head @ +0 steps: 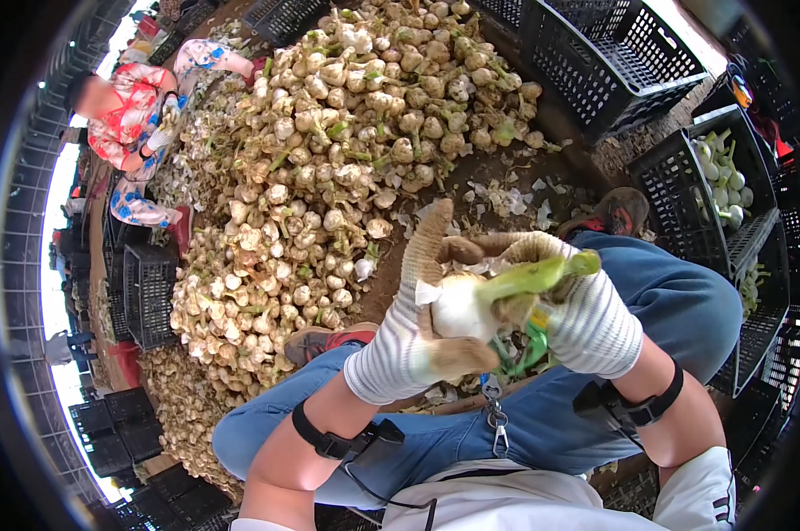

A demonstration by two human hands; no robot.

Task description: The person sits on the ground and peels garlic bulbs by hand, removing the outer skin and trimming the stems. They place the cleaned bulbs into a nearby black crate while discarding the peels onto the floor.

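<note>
In front of my lap, my left hand [403,335], in a striped knit glove with brown-stained fingers, cradles a white garlic bulb [465,308]. Its thumb lies below the bulb and a finger points up beyond it. The thick green stem [529,282] slants up to the right, against my right hand [582,308], which wears a matching glove. A green-handled tool [536,340] is in the right hand; its working end is hidden. Bits of papery skin [427,293] stand by the left fingers.
A large heap of untrimmed garlic [347,133] spreads ahead and left. Black plastic crates [605,73] stand at upper right; one crate [738,245] holds cleaned bulbs [721,176]. Peeled skins [506,199] litter the ground. A gloved co-worker [131,116] sits beyond the heap.
</note>
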